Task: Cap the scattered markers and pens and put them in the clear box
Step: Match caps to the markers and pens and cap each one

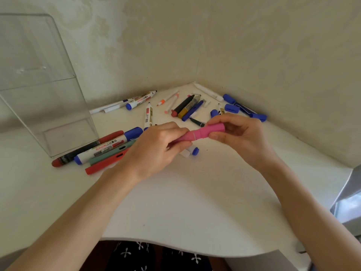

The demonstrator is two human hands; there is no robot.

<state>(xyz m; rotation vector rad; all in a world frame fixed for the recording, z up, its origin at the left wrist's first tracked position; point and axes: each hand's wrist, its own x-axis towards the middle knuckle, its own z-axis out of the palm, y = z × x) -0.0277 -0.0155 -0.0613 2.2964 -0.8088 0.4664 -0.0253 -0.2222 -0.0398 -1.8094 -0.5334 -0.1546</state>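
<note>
A pink marker [199,133] is held level above the white table [185,202], between both hands. My left hand [156,147] grips its barrel. My right hand [240,133] pinches the pink cap end [215,128], which sits on the barrel. The clear box [45,90] stands empty at the left against the wall. Several markers and pens lie scattered behind the hands, among them a blue-capped white marker [109,146], a red pen [105,165] and a black marker [183,106].
Loose blue caps [231,108] lie by the right wall in the corner. A short blue-ended piece [192,150] lies under the hands. Walls close the table at the back and right. The curved table edge [175,248] is near me.
</note>
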